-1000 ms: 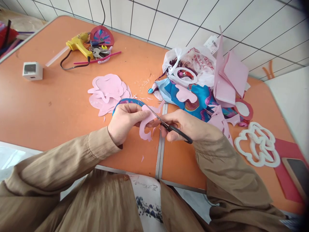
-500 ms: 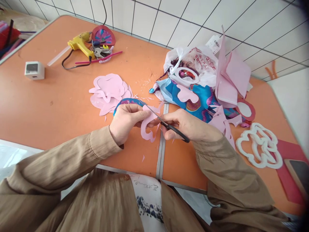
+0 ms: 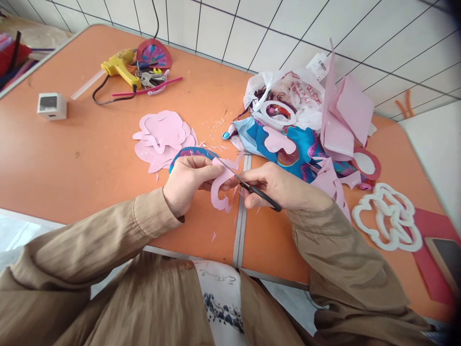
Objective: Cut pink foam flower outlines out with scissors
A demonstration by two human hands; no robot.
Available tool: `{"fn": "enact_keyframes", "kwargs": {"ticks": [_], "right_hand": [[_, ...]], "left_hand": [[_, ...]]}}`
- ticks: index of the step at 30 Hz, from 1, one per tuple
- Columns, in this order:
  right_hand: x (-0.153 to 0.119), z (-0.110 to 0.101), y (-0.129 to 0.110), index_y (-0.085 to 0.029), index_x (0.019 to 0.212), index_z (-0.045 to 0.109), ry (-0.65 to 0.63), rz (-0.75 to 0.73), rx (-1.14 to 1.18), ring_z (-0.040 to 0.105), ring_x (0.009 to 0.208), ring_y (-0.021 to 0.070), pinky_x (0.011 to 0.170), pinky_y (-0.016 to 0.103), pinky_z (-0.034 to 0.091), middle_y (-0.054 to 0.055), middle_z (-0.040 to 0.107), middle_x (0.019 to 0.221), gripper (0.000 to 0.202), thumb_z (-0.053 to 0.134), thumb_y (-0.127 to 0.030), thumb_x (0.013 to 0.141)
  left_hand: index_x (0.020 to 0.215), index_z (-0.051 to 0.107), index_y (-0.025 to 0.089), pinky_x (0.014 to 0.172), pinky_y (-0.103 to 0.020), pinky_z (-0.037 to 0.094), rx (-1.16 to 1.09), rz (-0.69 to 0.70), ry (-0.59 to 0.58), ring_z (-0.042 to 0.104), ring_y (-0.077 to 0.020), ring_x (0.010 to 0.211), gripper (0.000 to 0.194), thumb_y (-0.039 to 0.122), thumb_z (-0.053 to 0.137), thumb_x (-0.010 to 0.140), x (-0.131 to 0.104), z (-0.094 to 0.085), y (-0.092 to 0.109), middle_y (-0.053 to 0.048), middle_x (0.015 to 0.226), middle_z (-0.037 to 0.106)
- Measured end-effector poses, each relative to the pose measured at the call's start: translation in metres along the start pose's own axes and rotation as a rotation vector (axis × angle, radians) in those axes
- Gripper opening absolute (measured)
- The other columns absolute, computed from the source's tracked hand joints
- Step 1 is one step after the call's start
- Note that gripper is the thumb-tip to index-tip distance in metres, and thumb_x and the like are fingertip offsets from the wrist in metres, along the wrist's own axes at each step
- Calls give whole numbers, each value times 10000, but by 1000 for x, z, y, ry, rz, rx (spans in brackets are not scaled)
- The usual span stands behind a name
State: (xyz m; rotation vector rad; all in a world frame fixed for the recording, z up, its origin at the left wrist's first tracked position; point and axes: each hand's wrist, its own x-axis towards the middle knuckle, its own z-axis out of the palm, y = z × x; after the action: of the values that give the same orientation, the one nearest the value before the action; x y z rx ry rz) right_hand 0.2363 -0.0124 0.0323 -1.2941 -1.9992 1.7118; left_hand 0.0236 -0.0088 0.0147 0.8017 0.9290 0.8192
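Note:
Over the middle of the orange table, my left hand (image 3: 189, 180) pinches a curved pink felt-like piece (image 3: 217, 194) between thumb and fingers. My right hand (image 3: 279, 186) is closed on black-handled scissors (image 3: 260, 194); their blades cross the pink piece and point up-left towards my left hand. Part of the pink piece is hidden by my fingers and the blades. A blue and purple rounded piece (image 3: 192, 151) lies just behind my left hand. Beyond it is a pile of pink cut shapes (image 3: 162, 134).
A yellow glue gun (image 3: 120, 68), keys (image 3: 149, 78) and a white cube (image 3: 52, 105) are at the left. Behind my right hand are a plastic bag (image 3: 306, 93), folded pink sheets (image 3: 347, 115) and pink scraps (image 3: 328, 180). White cloud outlines (image 3: 389, 218) and a phone (image 3: 444, 259) lie right.
Almost nothing differs. Both hands keep their hold on the pink piece and the scissors, with only a very slight shift in position.

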Motion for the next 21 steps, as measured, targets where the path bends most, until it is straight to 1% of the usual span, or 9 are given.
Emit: {"fn": "enact_keyframes", "kwargs": {"ticks": [3, 5, 8, 11, 13, 16, 18, 19, 21], "right_hand": [[1, 0, 2, -58, 1093, 709, 15, 8, -23, 432, 617, 119, 557, 282, 337, -15, 502, 690, 735, 779, -675, 700], [1, 0, 4, -90, 1089, 711, 25, 16, -35, 450, 612, 124, 556, 282, 352, -15, 516, 686, 694, 783, -660, 698], [1, 0, 6, -137, 1093, 710, 3, 22, -71, 497, 628, 138, 572, 283, 387, -2, 569, 708, 622, 769, -633, 722], [0, -2, 4, -138, 1137, 698, -20, 9, -140, 556, 676, 157, 602, 285, 434, 29, 641, 777, 621, 760, -608, 736], [-3, -5, 1, -142, 1139, 700, -14, 22, -221, 570, 668, 157, 591, 282, 437, 33, 656, 778, 584, 759, -569, 745], [-13, -12, -7, -162, 1051, 704, -7, 75, -314, 570, 631, 150, 559, 276, 417, 19, 656, 748, 443, 767, -467, 735], [-22, -17, -11, -186, 1023, 674, -22, 125, -322, 573, 611, 147, 540, 273, 407, 3, 655, 740, 381, 763, -402, 723], [-27, -20, -12, -204, 1047, 649, -35, 164, -318, 575, 598, 148, 526, 271, 401, -11, 650, 727, 401, 770, -380, 708], [-37, -27, -11, -238, 1048, 601, 16, 241, -314, 594, 601, 156, 531, 272, 417, -31, 652, 714, 459, 807, -365, 659]], "left_hand": [[646, 707, 114, 552, -263, 574, 10, 2, 0, 676, -157, 546, 177, 277, 759, 694, 0, 0, 0, -67, 630, 730], [644, 694, 115, 549, -260, 569, 16, 8, 4, 676, -155, 549, 185, 280, 765, 690, 0, 0, -1, -64, 634, 728], [621, 660, 125, 547, -258, 563, 16, 24, 5, 681, -157, 554, 202, 281, 775, 679, 1, 0, -1, -62, 637, 728], [596, 635, 136, 542, -255, 551, 27, 56, 17, 687, -161, 554, 205, 268, 776, 661, 2, 0, -1, -58, 633, 731], [594, 633, 138, 518, -241, 523, 43, 86, 27, 681, -157, 544, 203, 268, 773, 664, 3, -1, 0, -59, 634, 734], [602, 644, 137, 503, -235, 501, 27, 120, 25, 668, -150, 533, 219, 288, 778, 688, 5, -4, 1, -58, 625, 731], [608, 656, 135, 510, -239, 507, -23, 135, 1, 662, -147, 532, 221, 288, 791, 695, 6, -5, 1, -47, 600, 717], [611, 662, 135, 513, -241, 510, -51, 141, -13, 660, -146, 530, 218, 283, 799, 694, 6, -5, 1, -42, 588, 711], [617, 669, 135, 512, -243, 512, -99, 153, -37, 657, -146, 525, 212, 272, 815, 688, 7, -6, 1, -37, 577, 706]]}}
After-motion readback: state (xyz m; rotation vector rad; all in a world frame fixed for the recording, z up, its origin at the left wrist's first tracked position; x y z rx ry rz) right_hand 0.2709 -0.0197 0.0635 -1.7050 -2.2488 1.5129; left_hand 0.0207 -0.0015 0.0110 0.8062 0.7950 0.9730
